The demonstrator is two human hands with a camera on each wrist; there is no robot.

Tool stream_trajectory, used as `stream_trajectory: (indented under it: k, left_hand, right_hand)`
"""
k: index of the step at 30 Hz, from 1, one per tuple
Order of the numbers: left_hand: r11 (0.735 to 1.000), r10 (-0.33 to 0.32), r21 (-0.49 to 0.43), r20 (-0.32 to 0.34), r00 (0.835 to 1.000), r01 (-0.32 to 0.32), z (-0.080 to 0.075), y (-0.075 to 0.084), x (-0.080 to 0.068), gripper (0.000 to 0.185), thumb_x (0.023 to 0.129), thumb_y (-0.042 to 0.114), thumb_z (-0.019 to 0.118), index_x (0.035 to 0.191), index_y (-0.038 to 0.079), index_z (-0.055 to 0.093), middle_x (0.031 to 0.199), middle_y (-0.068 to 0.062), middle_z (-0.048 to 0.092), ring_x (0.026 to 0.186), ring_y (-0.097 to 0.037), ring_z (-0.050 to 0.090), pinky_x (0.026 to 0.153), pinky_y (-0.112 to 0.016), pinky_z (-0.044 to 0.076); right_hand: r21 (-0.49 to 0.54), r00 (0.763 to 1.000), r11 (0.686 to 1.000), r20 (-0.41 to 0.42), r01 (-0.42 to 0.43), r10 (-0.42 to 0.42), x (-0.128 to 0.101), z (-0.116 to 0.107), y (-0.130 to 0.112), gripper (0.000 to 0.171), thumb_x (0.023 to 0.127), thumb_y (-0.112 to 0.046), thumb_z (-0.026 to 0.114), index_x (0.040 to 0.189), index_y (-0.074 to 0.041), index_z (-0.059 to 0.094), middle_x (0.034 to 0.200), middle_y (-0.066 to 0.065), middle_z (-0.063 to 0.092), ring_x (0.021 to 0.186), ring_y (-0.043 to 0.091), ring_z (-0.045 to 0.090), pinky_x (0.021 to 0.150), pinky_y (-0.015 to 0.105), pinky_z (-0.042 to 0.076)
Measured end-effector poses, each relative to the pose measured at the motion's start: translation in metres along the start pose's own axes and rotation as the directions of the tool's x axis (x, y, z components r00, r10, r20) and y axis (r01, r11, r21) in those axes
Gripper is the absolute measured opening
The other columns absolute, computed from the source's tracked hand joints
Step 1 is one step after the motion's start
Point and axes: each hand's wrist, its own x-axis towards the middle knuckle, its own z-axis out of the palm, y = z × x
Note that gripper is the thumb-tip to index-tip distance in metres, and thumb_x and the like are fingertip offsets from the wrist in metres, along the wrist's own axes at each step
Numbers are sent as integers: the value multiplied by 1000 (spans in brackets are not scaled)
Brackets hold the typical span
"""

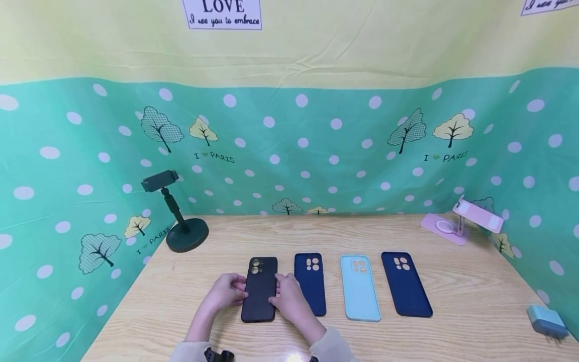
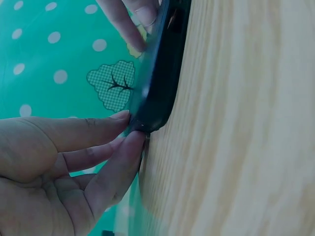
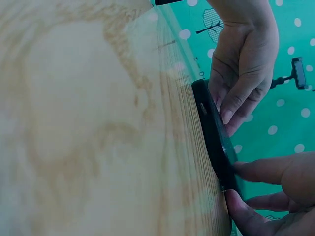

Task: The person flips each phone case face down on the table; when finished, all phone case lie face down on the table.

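A black phone case (image 1: pixel 260 296) lies on the wooden table, its two round camera holes at the far left corner. My left hand (image 1: pixel 228 291) holds its left edge, and in the left wrist view thumb and finger pinch the rim near a corner. From the opposite side my right hand (image 1: pixel 288 296) grips the right edge; the right wrist view shows its fingertips (image 3: pixel 236 199) on the side of the case. Just right of that hand lies a dark blue phone case (image 1: pixel 312 289), partly covered by the hand and forearm.
Farther right lie a light blue phone case (image 1: pixel 360 291) and another dark blue case (image 1: pixel 405 286). A black phone stand (image 1: pixel 187 235) stands at the back left, a pink folding stand (image 1: pixel 479 215) at the back right. Near the right edge sits a blue charger plug (image 1: pixel 547 321).
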Motion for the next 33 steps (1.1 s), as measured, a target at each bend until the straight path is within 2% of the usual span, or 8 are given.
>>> stream_trajectory:
  k: [3,7,12,16,18,22,28,33]
  left_hand:
    - [1000,19,-2,16,1000,-19,-1,-2,0,38,76,-17,65,112,-16,56,83,-14,57,71,-17,61,65,-33,59]
    - [1000,29,-3,34,999,-29,-2,-3,-1,38,77,-17,65,114,-17,55,83,-13,57,71,-16,61,65,-33,59]
    - [999,44,13,46,998,-44,-4,-2,-2,38,77,-16,65,114,-17,55,83,-13,57,71,-15,61,67,-34,59]
    - [996,69,52,16,997,-70,-8,3,-4,37,78,-13,67,114,-15,57,85,-14,60,72,-17,62,67,-35,59]
    - [995,90,51,11,996,-91,-10,7,-6,37,80,-11,66,116,-15,57,86,-15,61,73,-19,64,66,-36,58]
    - [991,133,26,40,990,-134,-9,17,-7,39,83,-8,65,120,-16,54,88,-15,60,75,-21,65,66,-38,59]
    - [982,181,35,57,982,-183,0,31,-6,38,85,-5,65,120,-15,55,90,-16,62,78,-24,65,65,-37,59]
    - [976,211,27,109,971,-215,16,41,-1,35,87,-6,63,120,-15,55,89,-16,61,78,-25,64,67,-38,59]
  right_hand:
    - [-10,1000,1000,-6,-9,9,0,1,-2,59,73,-3,81,125,11,57,98,14,55,91,24,55,85,43,52]
    - [-12,1000,1000,-6,-9,9,-1,1,-1,59,73,-3,81,125,12,57,97,14,55,90,24,55,84,43,52]
    - [-14,1000,1000,-8,14,-14,-1,-1,0,61,73,-4,81,126,11,56,93,10,54,83,18,52,78,36,52]
    - [1,997,998,-44,69,-69,-3,-4,1,60,73,-3,79,126,12,55,86,5,52,77,12,48,70,27,48]
    - [20,993,995,-67,99,-97,-4,-9,2,58,73,-1,79,125,13,55,85,5,52,76,11,50,68,24,48]
    - [36,988,993,-110,114,-109,-5,-22,5,56,74,-1,78,124,12,56,90,6,56,80,14,57,71,23,53]
    - [51,979,991,-172,123,-112,-3,-44,15,53,76,-1,77,123,12,57,94,9,58,84,20,60,70,21,55]
    - [50,976,992,-189,118,-106,-4,-56,26,51,78,-1,75,124,12,55,98,13,59,88,25,62,71,23,56]
